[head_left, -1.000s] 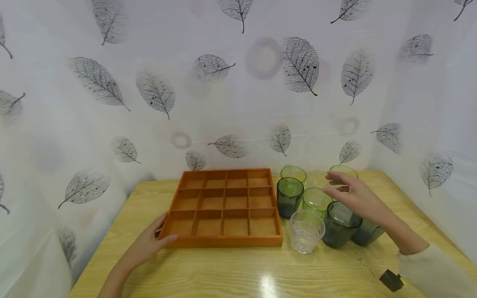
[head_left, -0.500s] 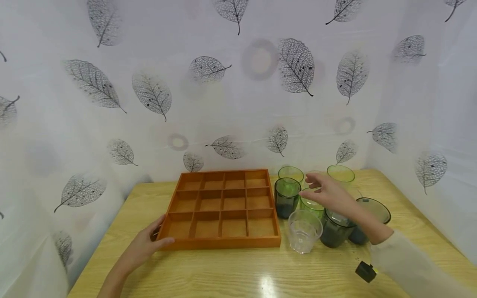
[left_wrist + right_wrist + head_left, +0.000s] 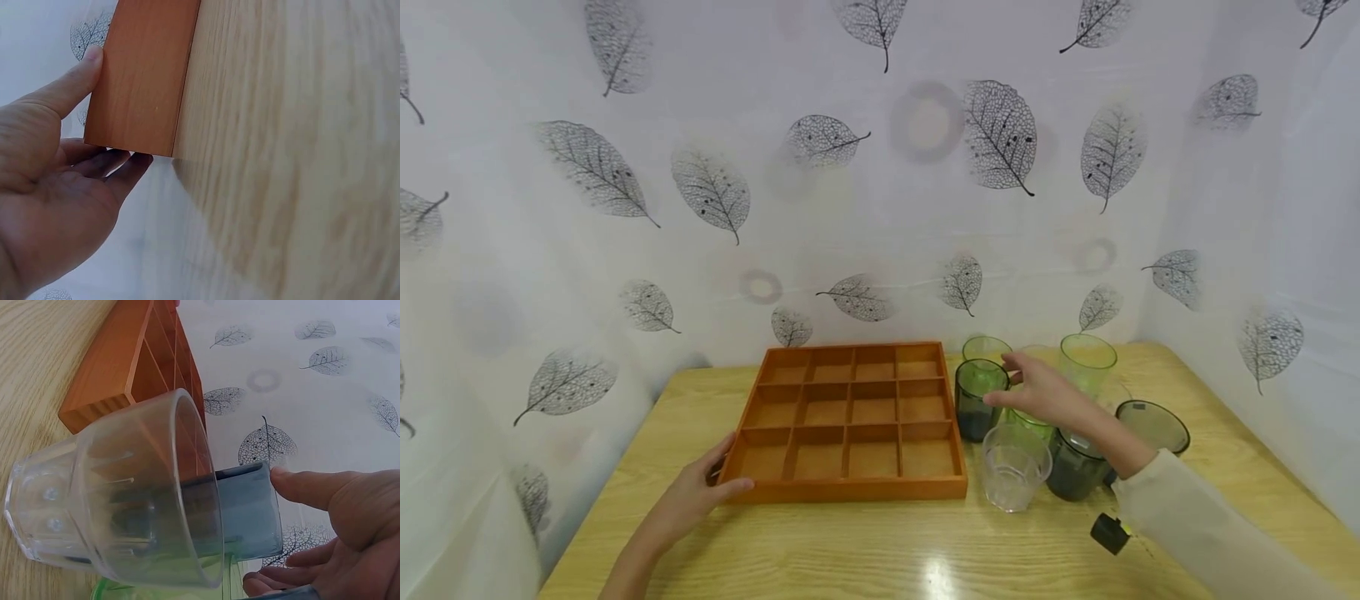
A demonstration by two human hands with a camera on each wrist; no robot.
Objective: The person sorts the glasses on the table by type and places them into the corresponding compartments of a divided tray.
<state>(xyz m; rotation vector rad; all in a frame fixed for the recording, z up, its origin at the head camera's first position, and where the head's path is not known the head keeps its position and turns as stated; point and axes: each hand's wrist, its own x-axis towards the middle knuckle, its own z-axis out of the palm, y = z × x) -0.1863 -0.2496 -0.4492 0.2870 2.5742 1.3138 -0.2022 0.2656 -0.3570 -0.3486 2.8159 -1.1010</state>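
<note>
My left hand [image 3: 696, 496] holds the front left corner of a reddish-brown wooden divided box [image 3: 853, 492]. In the left wrist view its thumb [image 3: 84, 78] lies against the box [image 3: 144, 75], fingers bent at the corner's end. My right hand [image 3: 1037, 392] reaches over the glasses to a dark green glass [image 3: 973, 417] beside the box. In the right wrist view the thumb tip is right at that glass's rim [image 3: 256, 512], with the other fingers spread apart from the thumb on the rim's other side. A clear glass [image 3: 144, 494] stands in front, partly covering it.
Light green glasses [image 3: 988, 346] [image 3: 1088, 362] stand behind, another below my right hand. The clear tumbler [image 3: 1015, 475] is nearest the front. Dark glasses [image 3: 1075, 471] [image 3: 1157, 429] stand under my right forearm. A leaf-patterned white curtain [image 3: 880, 208] backs the wooden table [image 3: 850, 550].
My right hand has moved left and down across the glasses, from above the right ones to the dark green glass beside the box. The left hand has stayed at the box's corner.
</note>
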